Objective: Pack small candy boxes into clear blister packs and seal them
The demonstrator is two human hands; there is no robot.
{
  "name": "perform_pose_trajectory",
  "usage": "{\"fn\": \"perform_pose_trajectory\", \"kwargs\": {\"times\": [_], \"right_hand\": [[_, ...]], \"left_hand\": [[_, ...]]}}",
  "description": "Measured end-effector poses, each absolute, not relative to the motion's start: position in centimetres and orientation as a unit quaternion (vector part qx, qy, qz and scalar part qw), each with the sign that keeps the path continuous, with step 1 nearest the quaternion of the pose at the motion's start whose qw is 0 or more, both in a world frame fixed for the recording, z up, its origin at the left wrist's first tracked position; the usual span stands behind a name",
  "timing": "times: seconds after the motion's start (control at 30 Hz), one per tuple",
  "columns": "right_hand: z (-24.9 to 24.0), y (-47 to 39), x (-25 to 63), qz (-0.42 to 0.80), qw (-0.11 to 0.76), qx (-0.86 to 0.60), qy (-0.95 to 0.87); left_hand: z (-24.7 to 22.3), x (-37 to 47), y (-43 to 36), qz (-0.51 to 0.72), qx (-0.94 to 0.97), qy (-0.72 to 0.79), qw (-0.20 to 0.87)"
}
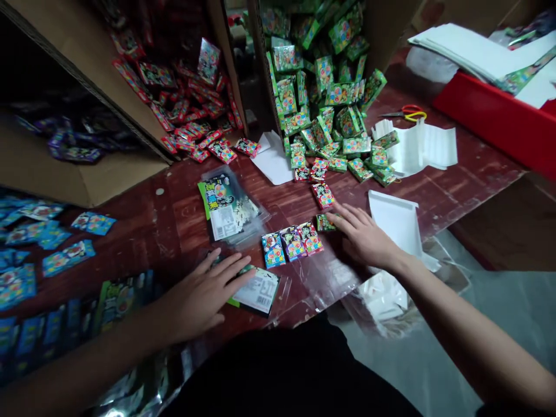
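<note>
My left hand lies with fingers spread over a printed packet with a white label, near the table's front edge. My right hand stretches its fingers over a small green box, which the fingertips partly cover. Left of that box, a blue box, a purple box and a red box stand side by side in a row. Just above my right fingertips lies another red box. A stack of clear printed bags rests beyond my left hand.
Cardboard cartons at the back spill red boxes and green boxes. Blue packets lie at left. Scissors and white paper strips sit at right, near a red box-like container. A clear bag hangs past the table edge.
</note>
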State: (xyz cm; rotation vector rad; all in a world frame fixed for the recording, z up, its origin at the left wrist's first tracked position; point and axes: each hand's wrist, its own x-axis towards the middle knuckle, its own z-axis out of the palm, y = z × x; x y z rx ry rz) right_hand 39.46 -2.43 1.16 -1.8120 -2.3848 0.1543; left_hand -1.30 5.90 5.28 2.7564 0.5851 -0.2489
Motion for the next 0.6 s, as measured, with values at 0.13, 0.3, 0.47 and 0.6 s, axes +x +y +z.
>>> {"fn": "perform_pose_trajectory", "kwargs": {"times": [0.13, 0.3, 0.47, 0.6], "right_hand": [[0.8, -1.8, 39.3, 0.102, 0.041, -0.610, -0.784], [0.5, -1.7, 39.8, 0.100, 0.046, -0.578, -0.809], [-0.5, 1.0, 41.7, 0.159, 0.075, -0.480, -0.859], [-0.1, 1.9, 39.2, 0.103, 0.077, -0.489, -0.863]], "left_hand": [[4.7, -1.2, 3.7, -0.088, 0.952, 0.253, 0.146], [4.0, -0.6, 0.3, -0.083, 0.933, 0.303, 0.175], [3.8, -0.5, -2.4, -0.070, 0.913, 0.360, 0.179], [4.2, -1.0, -4.4, -0.024, 0.872, 0.464, 0.155]]}}
